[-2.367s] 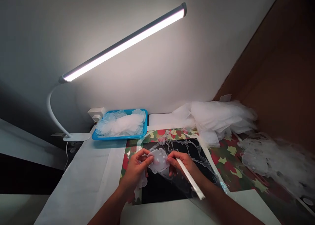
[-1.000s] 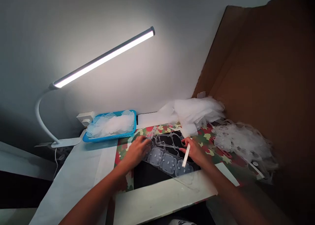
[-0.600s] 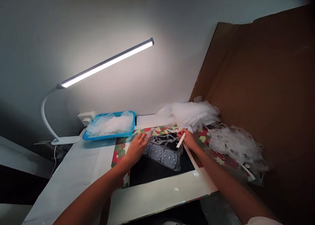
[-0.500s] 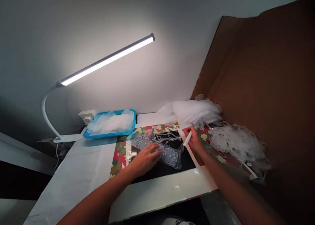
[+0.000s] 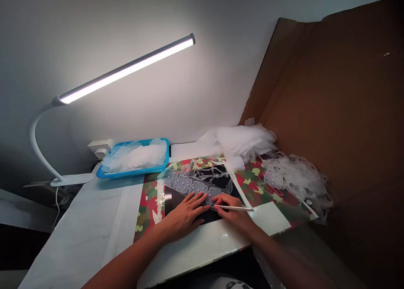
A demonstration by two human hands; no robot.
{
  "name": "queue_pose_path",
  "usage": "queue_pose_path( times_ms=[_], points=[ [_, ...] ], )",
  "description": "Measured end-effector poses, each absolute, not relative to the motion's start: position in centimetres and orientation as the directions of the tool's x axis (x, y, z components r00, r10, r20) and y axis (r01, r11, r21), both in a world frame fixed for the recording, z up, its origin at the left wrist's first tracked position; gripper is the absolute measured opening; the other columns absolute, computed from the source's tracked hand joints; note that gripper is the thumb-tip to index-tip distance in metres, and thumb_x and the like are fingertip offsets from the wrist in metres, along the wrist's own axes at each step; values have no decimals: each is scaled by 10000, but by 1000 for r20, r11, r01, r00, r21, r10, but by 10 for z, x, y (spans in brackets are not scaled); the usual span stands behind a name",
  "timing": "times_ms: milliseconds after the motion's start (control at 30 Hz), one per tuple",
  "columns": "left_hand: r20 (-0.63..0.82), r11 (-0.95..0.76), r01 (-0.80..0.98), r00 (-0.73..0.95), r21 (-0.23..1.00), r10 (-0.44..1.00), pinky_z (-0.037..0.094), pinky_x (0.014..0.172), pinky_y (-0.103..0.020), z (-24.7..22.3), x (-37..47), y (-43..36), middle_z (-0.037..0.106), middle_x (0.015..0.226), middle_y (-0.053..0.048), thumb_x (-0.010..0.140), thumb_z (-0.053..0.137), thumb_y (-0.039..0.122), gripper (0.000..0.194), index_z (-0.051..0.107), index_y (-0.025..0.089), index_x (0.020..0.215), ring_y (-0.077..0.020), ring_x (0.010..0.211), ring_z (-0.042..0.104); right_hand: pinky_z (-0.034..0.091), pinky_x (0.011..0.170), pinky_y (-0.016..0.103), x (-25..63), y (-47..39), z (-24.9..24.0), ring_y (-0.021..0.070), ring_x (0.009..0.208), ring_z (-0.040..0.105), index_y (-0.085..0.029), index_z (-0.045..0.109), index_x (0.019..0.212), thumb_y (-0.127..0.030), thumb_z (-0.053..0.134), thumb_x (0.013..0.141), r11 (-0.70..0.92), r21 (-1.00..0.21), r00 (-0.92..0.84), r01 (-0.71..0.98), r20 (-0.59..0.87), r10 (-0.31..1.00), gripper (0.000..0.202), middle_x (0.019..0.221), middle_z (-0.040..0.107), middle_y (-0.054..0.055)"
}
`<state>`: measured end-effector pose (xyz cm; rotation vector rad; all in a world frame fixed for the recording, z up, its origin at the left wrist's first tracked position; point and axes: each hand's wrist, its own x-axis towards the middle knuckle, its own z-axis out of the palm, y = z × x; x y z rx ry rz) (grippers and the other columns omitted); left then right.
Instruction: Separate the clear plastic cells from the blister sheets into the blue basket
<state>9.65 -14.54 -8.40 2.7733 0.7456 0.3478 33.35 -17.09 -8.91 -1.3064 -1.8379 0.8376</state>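
A clear plastic sheet (image 5: 184, 183) with a row of rounded, square-like shapes lies on the black surface (image 5: 176, 201). My left hand (image 5: 186, 215) rests flat on its near edge, fingers spread. In my right hand (image 5: 233, 215) is a slim white pen-shaped tool (image 5: 235, 207), gripped like a pencil. Its tip points left at the sheet's lower edge, close to my left fingertips; whether it touches the sheet I cannot tell. Thin cut-out strips of clear film (image 5: 214, 171) curl just beyond the sheet.
A blue basket (image 5: 132, 171) full of translucent pieces stands at the back left, beside a lit desk lamp (image 5: 126, 70). Behind lies a stack of white film (image 5: 243, 141). Tangled clear scraps (image 5: 296, 175) are heaped at right against a cardboard wall (image 5: 331, 103).
My right hand has come down and left with the white tool, from beside the sheet to its near edge. My left hand now lies flatter on the sheet. The view has shifted slightly.
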Motion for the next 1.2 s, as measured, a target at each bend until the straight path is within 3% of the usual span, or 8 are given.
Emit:
queue_pose_path(
  times_ms=[133, 333, 567, 800, 867, 967, 1067, 1200],
  points=[
    [174, -841, 452, 841, 296, 513, 221, 1182, -511, -87, 96, -146, 281, 1568, -59, 950, 512, 291, 458, 453, 281, 1404, -248, 1461, 197, 455, 777, 287, 333, -171, -90, 175, 872, 627, -202, 587, 724, -193, 575, 848, 354, -782, -273, 513, 243, 931, 125, 957, 682, 28],
    [197, -837, 463, 827, 292, 526, 236, 1182, -496, -90, 96, -148, 205, 1591, -68, 927, 535, 235, 487, 446, 270, 1405, -255, 1466, 166, 456, 746, 282, 323, -172, -86, 165, 837, 609, -208, 568, 732, -158, 556, 837, 341, -747, -271, 571, 221, 937, 116, 923, 659, 19],
    [203, -823, 458, 818, 337, 538, 259, 1167, -510, -88, 96, -149, 165, 1602, -64, 927, 510, 191, 479, 461, 280, 1394, -287, 1466, 146, 476, 807, 305, 321, -177, -84, 179, 933, 606, -210, 502, 679, -99, 521, 814, 329, -752, -264, 570, 212, 941, 176, 1037, 632, 42],
    [196, -818, 460, 817, 346, 542, 260, 1154, -539, -92, 96, -148, 202, 1592, -91, 896, 524, 162, 487, 490, 270, 1370, -311, 1460, 172, 483, 856, 430, 318, -176, -97, 267, 927, 625, -229, 636, 889, -200, 482, 890, 460, -600, -295, 655, 358, 886, 156, 942, 693, 91],
    [189, -811, 473, 811, 344, 553, 264, 1151, -540, -90, 97, -150, 200, 1593, -92, 897, 513, 152, 489, 492, 270, 1371, -313, 1462, 160, 485, 832, 417, 328, -174, -96, 260, 900, 633, -234, 641, 923, -247, 460, 917, 396, -635, -169, 663, 388, 906, 182, 950, 702, 92],
    [183, -798, 486, 801, 357, 570, 264, 1149, -537, -85, 96, -154, 215, 1591, -89, 908, 491, 153, 476, 502, 274, 1369, -309, 1465, 155, 481, 721, 369, 359, -173, -92, 243, 805, 626, -236, 620, 885, -355, 483, 917, 150, -754, 214, 639, 361, 908, 184, 929, 703, 76],
    [174, -781, 476, 798, 405, 577, 304, 1125, -529, -76, 98, -152, 318, 1553, -97, 919, 505, 213, 422, 544, 273, 1336, -313, 1444, 243, 442, 610, 339, 389, -175, -89, 223, 646, 574, -231, 572, 749, -457, 527, 878, 2, -844, 427, 536, 273, 862, 265, 724, 666, 49],
    [173, -586, 493, 652, 643, 738, 475, 956, -407, -63, 121, -127, 675, 1185, -108, 972, 410, 401, 356, 691, 210, 1081, -260, 1142, 605, 480, 741, 355, 385, -187, -85, 246, 810, 631, -226, 572, 701, -458, 575, 856, 86, -932, 299, 353, 199, 933, 280, 866, 706, 72]
  ],
)
